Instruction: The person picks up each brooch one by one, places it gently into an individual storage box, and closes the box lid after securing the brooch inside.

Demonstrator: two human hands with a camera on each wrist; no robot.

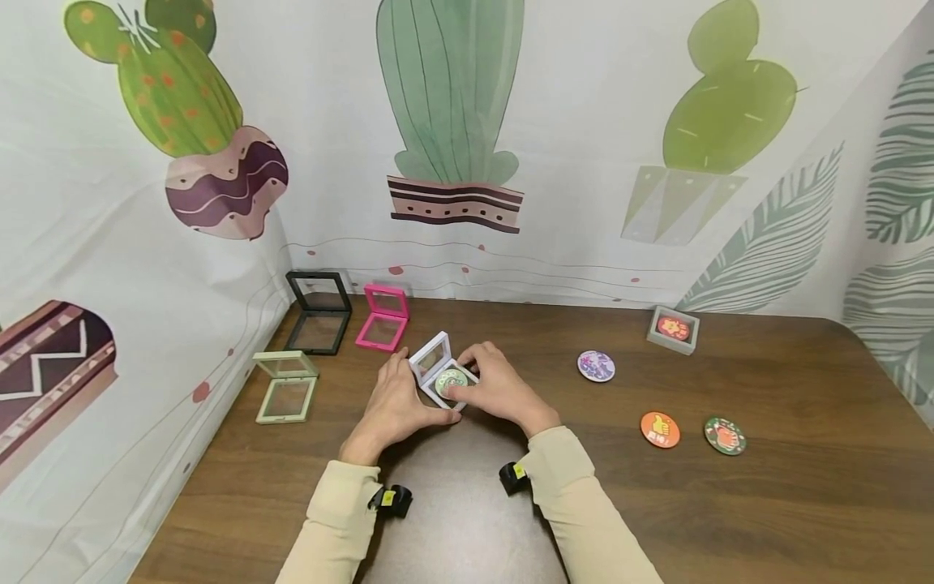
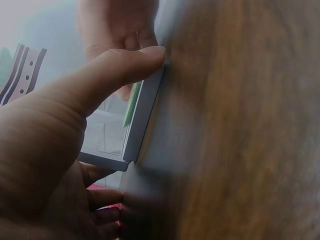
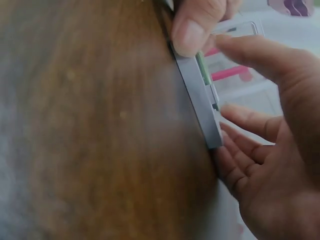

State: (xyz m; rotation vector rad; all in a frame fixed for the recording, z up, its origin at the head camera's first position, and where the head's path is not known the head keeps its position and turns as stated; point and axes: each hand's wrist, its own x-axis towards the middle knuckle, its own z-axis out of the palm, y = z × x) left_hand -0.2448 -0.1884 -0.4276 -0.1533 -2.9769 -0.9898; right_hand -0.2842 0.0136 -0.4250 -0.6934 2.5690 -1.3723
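One white case (image 1: 432,358): on the surface (image 1: 839,389), between left grip (image 1: 397,401) and right grip (image 1: 505,388); hinged lid leaning up, which leaves the inside within reach.
Green badge (image 1: 452,378): lying face up in the base of the white case, partly under a thumb.
Hold, left grip: closed round the white case, thumb at the front edge, fingers behind the lid; likely a brace against sliding.
Hold, right grip: narrow, thumb on the green badge, fingers curled at the case's far edge; seemingly a counter-hold against the thumb's pressure.
Frames, three: black frame (image 1: 326,311), pink frame (image 1: 387,315), pale green frame (image 1: 288,375); lids raised, grouped at left, apparently to leave the hands room.
Loose badges, three: purple badge (image 1: 596,366), orange badge (image 1: 660,430), dark green badge (image 1: 725,436); flat and apart at right, presumably for easy picking.
Grey box (image 1: 668,344): back right, red badge (image 1: 673,328) within; I judge it set aside.
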